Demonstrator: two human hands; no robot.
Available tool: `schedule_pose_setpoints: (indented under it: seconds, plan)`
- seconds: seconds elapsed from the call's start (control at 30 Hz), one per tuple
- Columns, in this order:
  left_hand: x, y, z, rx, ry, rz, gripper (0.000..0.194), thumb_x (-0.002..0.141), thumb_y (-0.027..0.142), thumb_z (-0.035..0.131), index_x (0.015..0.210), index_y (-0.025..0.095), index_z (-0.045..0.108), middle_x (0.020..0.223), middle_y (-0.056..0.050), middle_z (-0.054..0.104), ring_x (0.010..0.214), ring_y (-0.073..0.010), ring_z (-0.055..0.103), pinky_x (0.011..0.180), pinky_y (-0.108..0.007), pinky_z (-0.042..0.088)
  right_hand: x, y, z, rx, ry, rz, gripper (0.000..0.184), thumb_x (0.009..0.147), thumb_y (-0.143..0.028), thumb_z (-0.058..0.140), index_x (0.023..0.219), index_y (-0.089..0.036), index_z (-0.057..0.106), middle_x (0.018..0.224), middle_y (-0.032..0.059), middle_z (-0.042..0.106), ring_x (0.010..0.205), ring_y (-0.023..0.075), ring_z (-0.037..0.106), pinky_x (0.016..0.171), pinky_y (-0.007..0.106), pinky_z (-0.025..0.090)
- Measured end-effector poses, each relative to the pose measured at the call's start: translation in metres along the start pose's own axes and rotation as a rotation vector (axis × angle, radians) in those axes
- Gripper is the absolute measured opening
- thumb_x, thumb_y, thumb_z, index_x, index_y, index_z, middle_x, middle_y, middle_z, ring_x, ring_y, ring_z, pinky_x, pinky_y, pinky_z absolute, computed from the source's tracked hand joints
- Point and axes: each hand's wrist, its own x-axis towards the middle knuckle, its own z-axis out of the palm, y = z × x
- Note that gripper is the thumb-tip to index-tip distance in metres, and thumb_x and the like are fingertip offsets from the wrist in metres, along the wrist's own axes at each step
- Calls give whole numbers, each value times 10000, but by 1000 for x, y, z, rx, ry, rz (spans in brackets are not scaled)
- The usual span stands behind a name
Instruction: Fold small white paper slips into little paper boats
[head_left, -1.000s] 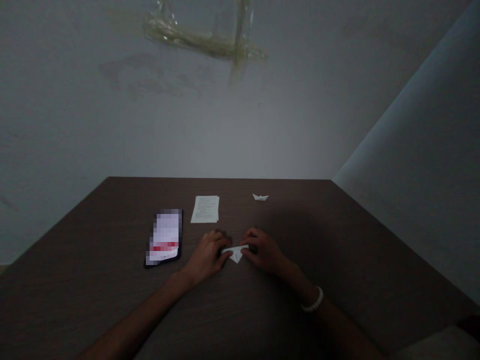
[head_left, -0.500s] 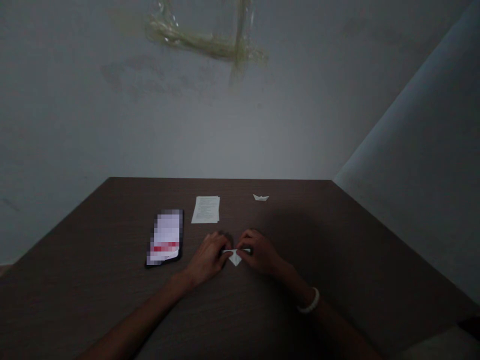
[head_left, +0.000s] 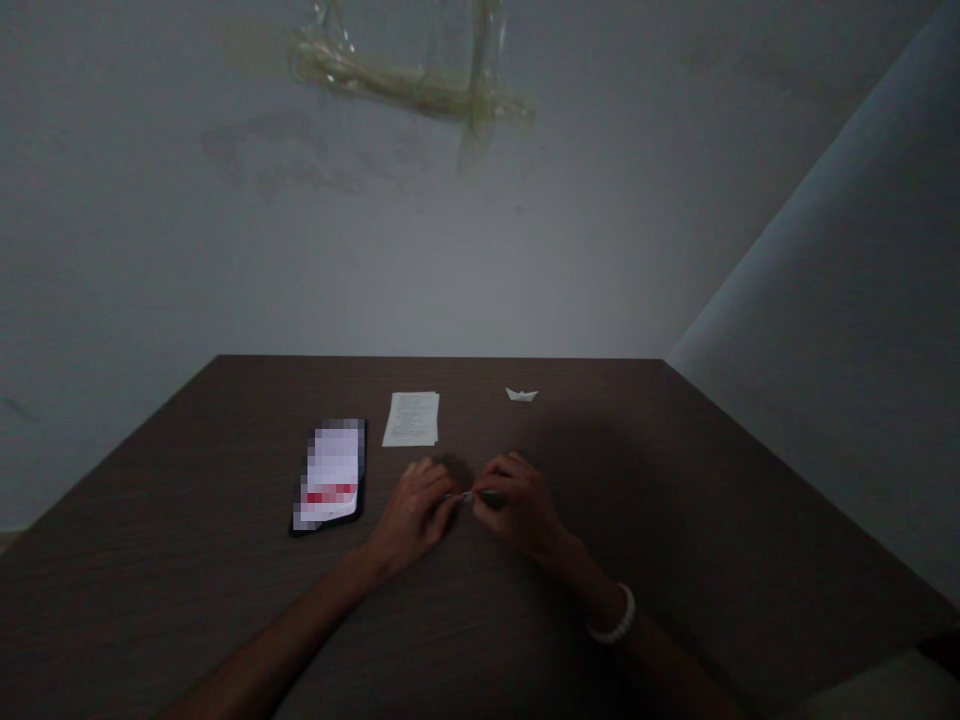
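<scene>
Between my two hands is a small folded piece of white paper (head_left: 467,496), of which only a thin bright strip shows. My left hand (head_left: 415,507) pinches its left side between thumb and fingers. From the right, my right hand (head_left: 517,503) grips the other side, fingers curled; a white bracelet (head_left: 616,615) circles that wrist. Most of the folded paper is hidden by the fingers. Farther back on the table lies a small white paper boat (head_left: 522,395), apart from both hands.
A phone (head_left: 330,475) with a lit, blurred screen lies left of my left hand. Beyond the hands rests a small stack of printed paper sheets (head_left: 411,419). The dark wooden table (head_left: 247,420) meets a grey wall (head_left: 450,260) with yellowed tape (head_left: 405,92) on it.
The paper's downward-pointing triangle, visible before between the thumbs, is now out of sight, leaving a thin strip. Both hands have shifted only slightly; the phone, sheets and boat stay put.
</scene>
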Motion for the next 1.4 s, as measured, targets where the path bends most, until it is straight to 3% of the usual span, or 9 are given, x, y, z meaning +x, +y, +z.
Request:
schedule_pose_setpoints:
  seconds: [0.37, 0.53, 0.67, 0.9, 1.1, 1.4]
  plan:
    - [1, 0, -1, 27, -9, -19, 220, 942, 218, 420, 799, 175, 582, 821, -46, 585, 812, -206, 473, 745, -355, 384, -13, 21, -15, -41, 75, 53, 109, 736, -112, 645, 777, -213, 659, 828, 35, 617, 795, 184, 551, 726, 303, 462]
    - [1, -4, 2, 9, 5, -4, 209, 953, 218, 412, 820, 174, 568, 836, -45, 570, 815, -201, 469, 755, -354, 389, -9, 18, -19, 55, -65, -24, 222, 774, -137, 640, 978, -221, 663, 926, 43, 629, 869, 184, 563, 772, 298, 473]
    - [1, -4, 3, 25, 11, 22, 203, 956, 215, 412, 854, 169, 582, 862, -55, 583, 832, -203, 476, 760, -358, 391, -6, 18, -16, 62, -100, -94, 105, 833, -142, 621, 868, -220, 681, 850, 22, 648, 794, 158, 553, 740, 276, 454]
    - [0, 2, 1, 88, 28, 89, 174, 916, 195, 461, 874, 176, 629, 898, -65, 614, 849, -210, 493, 740, -356, 392, -5, 15, -9, -15, -111, -198, 88, 847, -157, 631, 853, -229, 682, 823, 12, 646, 767, 151, 531, 715, 261, 429]
    - [0, -3, 4, 123, 63, 33, 164, 870, 154, 473, 789, 166, 615, 850, -66, 619, 837, -222, 490, 735, -369, 398, -5, 18, -14, -88, -121, -199, 153, 838, -113, 607, 824, -244, 685, 814, 12, 651, 755, 153, 542, 698, 258, 434]
    - [-2, -10, 7, 145, 34, 10, 161, 873, 153, 455, 861, 160, 615, 872, -76, 617, 842, -230, 497, 744, -372, 431, -11, 33, -23, -49, -133, -157, 169, 845, -119, 592, 856, -240, 709, 834, 16, 665, 759, 145, 563, 687, 247, 443]
